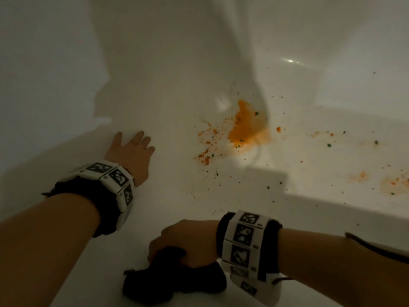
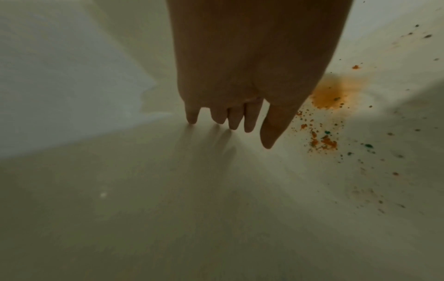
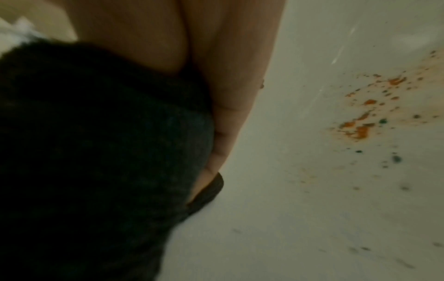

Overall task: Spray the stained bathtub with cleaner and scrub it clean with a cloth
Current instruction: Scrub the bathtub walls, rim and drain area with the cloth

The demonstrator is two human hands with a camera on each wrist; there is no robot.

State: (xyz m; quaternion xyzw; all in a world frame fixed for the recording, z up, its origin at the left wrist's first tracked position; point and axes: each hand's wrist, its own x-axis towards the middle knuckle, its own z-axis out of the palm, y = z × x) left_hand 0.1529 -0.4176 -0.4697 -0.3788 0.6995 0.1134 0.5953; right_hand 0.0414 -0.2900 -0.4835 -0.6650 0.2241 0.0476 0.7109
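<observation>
From the head view I see my left hand (image 1: 130,149) spread flat, fingers straight, on the white bathtub (image 1: 168,69) wall, holding nothing. My right hand (image 1: 188,242) is clenched around a dark cloth (image 1: 172,282) low on the near side of the tub. The big orange stain (image 1: 245,127) sits ahead, well apart from the cloth. Only the left wrist view shows the fingertips (image 2: 192,119) touching the surface; the right wrist view shows the cloth bunched against my palm, beside smaller orange and green specks (image 3: 360,131).
</observation>
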